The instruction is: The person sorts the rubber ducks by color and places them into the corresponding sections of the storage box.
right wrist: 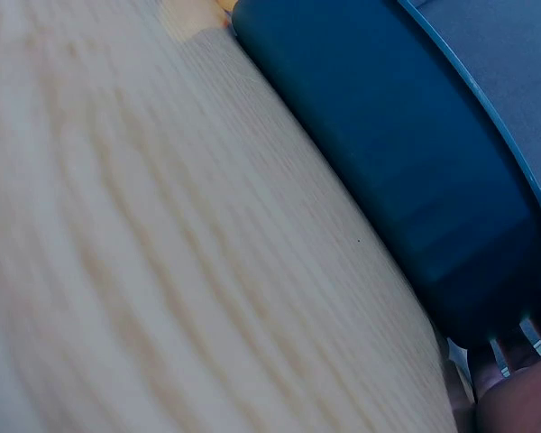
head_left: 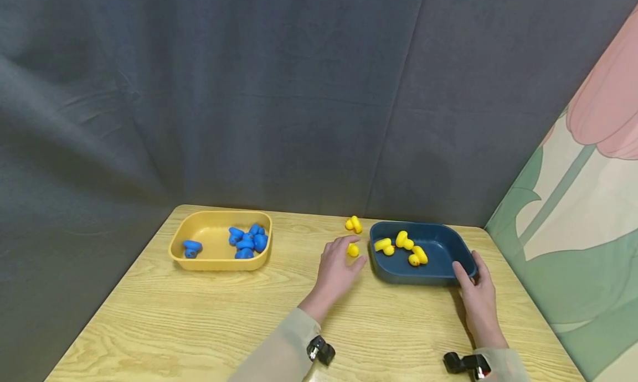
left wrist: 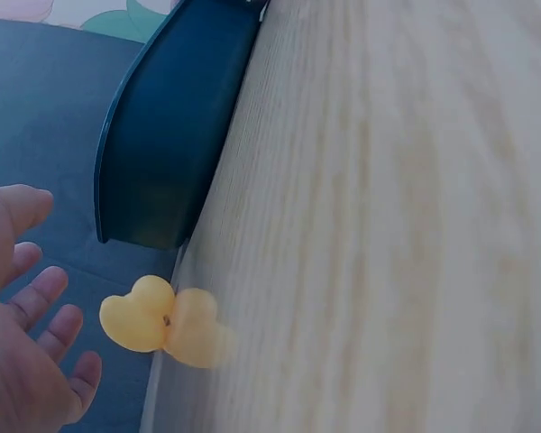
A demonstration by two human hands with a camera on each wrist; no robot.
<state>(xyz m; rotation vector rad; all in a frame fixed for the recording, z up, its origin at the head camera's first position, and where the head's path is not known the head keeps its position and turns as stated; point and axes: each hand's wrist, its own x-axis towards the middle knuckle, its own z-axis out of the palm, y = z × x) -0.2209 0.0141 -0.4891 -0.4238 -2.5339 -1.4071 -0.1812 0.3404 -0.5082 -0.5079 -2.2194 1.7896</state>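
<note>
My left hand [head_left: 339,263] reaches over the table with thumb and fingers spread, beside a small yellow rubber duck [head_left: 353,250]. In the left wrist view a gap shows between those fingertips and a yellow duck [left wrist: 137,316]. Another yellow duck [head_left: 354,225] lies farther back, near the table's rear edge. At its right front corner, my right hand [head_left: 479,302] grips a dark blue tray [head_left: 413,278], thumb at the rim and fingers along the outer side. Several yellow ducks [head_left: 418,256] lie inside that tray, toward its left half.
A yellow tray [head_left: 214,264] with several blue ducks [head_left: 245,243] stands at the back left of the wooden table [head_left: 199,315]. A grey curtain [head_left: 299,105] hangs right behind the table, and a flower-patterned cloth [head_left: 573,249] borders the right side.
</note>
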